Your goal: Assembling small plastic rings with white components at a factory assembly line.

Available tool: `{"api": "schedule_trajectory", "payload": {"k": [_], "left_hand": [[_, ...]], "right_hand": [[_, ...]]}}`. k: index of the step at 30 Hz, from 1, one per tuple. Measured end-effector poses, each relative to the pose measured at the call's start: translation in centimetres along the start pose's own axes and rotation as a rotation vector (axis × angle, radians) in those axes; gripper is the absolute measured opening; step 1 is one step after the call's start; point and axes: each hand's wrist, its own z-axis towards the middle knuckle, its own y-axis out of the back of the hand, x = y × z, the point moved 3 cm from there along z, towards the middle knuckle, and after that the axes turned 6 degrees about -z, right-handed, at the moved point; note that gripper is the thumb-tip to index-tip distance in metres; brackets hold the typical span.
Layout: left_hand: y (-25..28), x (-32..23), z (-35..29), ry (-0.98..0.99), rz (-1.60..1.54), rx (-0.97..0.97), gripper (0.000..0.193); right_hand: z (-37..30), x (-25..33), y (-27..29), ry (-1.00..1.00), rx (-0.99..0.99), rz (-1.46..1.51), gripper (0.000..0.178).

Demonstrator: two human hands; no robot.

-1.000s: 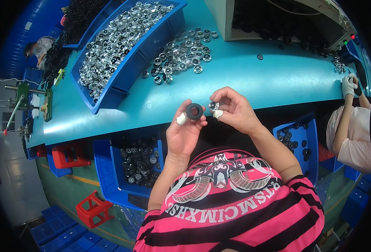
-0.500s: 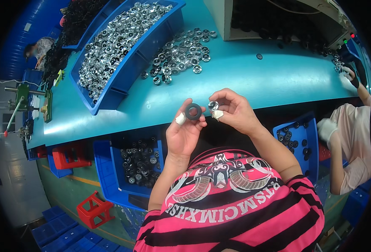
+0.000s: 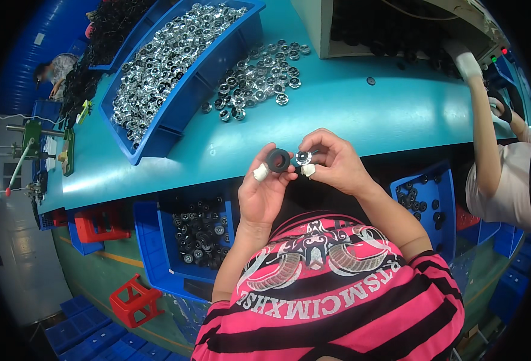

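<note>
My left hand [image 3: 262, 191] holds a black ring [image 3: 278, 160], like a small tyre, between thumb and fingers, its hole facing up at me. In my right hand [image 3: 336, 161] a small shiny wheel hub [image 3: 303, 157] with a dark centre is pinched between thumb and fingertips. The hub is just right of the ring, with a narrow gap between them. White wrapping covers a digit on each hand. Both hands are above the table's near edge. Beyond them a loose pile of shiny hubs [image 3: 259, 81] lies on the turquoise table [image 3: 337, 114].
A blue bin [image 3: 175, 114] full of hubs stands at the left. Below the table edge are a blue crate [image 3: 157, 259] of dark wheels and another blue crate [image 3: 452, 204]. A co-worker's gloved hand [image 3: 463, 60] reaches into an open box [image 3: 322, 36] at the back right.
My right hand has brought the hub slightly left and lower, turning its face toward me. The ring has tilted a little. The co-worker's gloved hand has moved up to the box.
</note>
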Motion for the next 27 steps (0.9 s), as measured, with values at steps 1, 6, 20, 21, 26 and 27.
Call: {"api": "schedule_trajectory", "payload": {"k": [1,6,20,21,26,27], "left_hand": [[-0.1,0.0,0.0,-0.001,0.007,0.0,0.051],[0.0,0.1,0.0,-0.01,0.008,0.019,0.049],[-0.2,0.1,-0.1,-0.007,0.029,0.027,0.048],[-0.1,0.1,-0.1,-0.012,0.036,0.021,0.049],[0.0,0.1,-0.2,-0.029,0.058,0.01,0.049],[-0.1,0.1,-0.2,-0.031,0.067,0.003,0.049]], "right_hand": [[0.0,-0.1,0.0,-0.007,0.005,0.012,0.038],[-0.1,-0.9,0.0,-0.016,0.028,0.037,0.037],[-0.3,-0.9,0.2,-0.043,-0.002,0.093,0.038],[-0.3,-1.0,0.3,-0.042,-0.009,0.1,0.038],[-0.2,0.0,0.3,0.126,-0.036,-0.174,0.031],[-0.2,0.4,0.1,0.184,-0.039,-0.244,0.03]]}}
